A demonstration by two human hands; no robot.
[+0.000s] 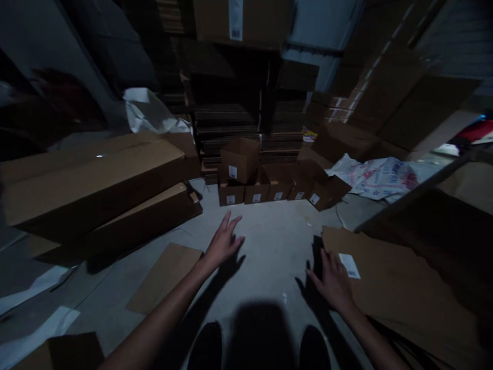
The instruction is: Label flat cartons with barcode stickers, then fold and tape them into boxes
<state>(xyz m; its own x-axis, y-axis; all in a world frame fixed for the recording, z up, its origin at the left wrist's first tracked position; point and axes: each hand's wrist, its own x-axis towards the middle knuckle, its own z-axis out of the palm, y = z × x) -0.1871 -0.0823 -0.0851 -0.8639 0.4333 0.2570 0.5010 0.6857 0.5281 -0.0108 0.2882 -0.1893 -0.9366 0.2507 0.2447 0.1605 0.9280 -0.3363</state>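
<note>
My left hand point(223, 241) hovers over the floor with its fingers spread, holding nothing. At the right, my right hand point(331, 275) is by the left edge of a flattened cardboard box point(400, 288), its fingers apart near the white label point(349, 265); whether they touch the cardboard I cannot tell. Ahead of both hands stands a row of small open cardboard boxes point(278, 187) with white labels. Another open box point(241, 156) rests tilted on top of the row's left end.
Long cardboard boxes point(96, 180) lie on the left, near a flat cardboard piece point(165, 277). Stacks of flattened cardboard point(227, 115) rise behind the row. A white printed plastic sack point(379, 177) lies at the right. Two dark shoes point(207, 347) show at the bottom.
</note>
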